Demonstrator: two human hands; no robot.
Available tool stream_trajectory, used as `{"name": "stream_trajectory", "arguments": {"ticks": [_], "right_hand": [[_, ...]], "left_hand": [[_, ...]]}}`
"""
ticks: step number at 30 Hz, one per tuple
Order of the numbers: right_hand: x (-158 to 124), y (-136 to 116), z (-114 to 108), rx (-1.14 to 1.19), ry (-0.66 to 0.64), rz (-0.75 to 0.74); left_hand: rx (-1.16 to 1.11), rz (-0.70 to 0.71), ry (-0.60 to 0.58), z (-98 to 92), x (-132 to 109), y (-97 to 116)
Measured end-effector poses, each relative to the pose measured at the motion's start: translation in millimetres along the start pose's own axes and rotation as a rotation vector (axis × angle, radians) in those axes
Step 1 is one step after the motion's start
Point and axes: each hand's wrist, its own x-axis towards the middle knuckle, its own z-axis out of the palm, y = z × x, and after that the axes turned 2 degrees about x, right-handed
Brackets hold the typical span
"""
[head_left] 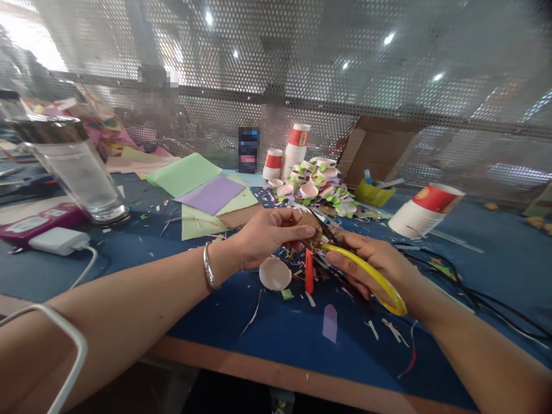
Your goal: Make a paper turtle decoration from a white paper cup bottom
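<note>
My left hand [278, 233] pinches a small brownish piece [314, 230] between thumb and fingers; its exact kind is hard to make out. Around yellow-handled scissors [382, 282] my right hand [366, 261] is closed, and the blades lie partly hidden by the fingers, close to the brownish piece. Below my left hand a round white disc [275, 273] lies on the blue table [259, 333]. An orange-red stick [309, 275] stands out among paper scraps between the hands. Nearer the front edge is a purple paper cutout [330, 324].
Beyond my hands lies a heap of cut cup pieces with green tabs [319, 184]. Stacked paper cups [425, 213] lean at right, near black cables [466, 287]. Coloured paper sheets [211, 192], a glass bottle [86, 172] and a purple power strip [43, 224] are left.
</note>
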Motion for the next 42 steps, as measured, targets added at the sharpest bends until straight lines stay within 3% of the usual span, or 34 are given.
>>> {"name": "stream_trajectory", "arguments": {"ticks": [12, 18, 25, 30, 35, 42], "right_hand": [[-2.3, -1.3, 0.6, -0.049, -0.005, 0.007], [-4.4, -0.8, -0.1, -0.073, -0.016, -0.009], [-2.9, -2.2, 4.7, 0.025, 0.047, 0.025], [-3.2, -5.8, 6.7, 0.096, 0.052, 0.065], [-5.1, -2.5, 5.4, 0.026, 0.026, 0.023], [-4.6, -2.9, 7.2, 0.054, 0.055, 0.033]], "left_hand": [[0.091, 0.018, 0.004, -1.8, 0.7, 0.1], [0.101, 0.016, -0.053, -1.8, 1.9, 0.6], [0.009, 0.012, 0.065, 3.3, -2.4, 3.5], [0.016, 0.005, 0.027, 5.1, -3.3, 2.7], [0.017, 0.039, 0.000, 4.0, -1.6, 1.4], [-0.002, 0.046, 0.028, 4.3, -1.5, 3.1]]}}
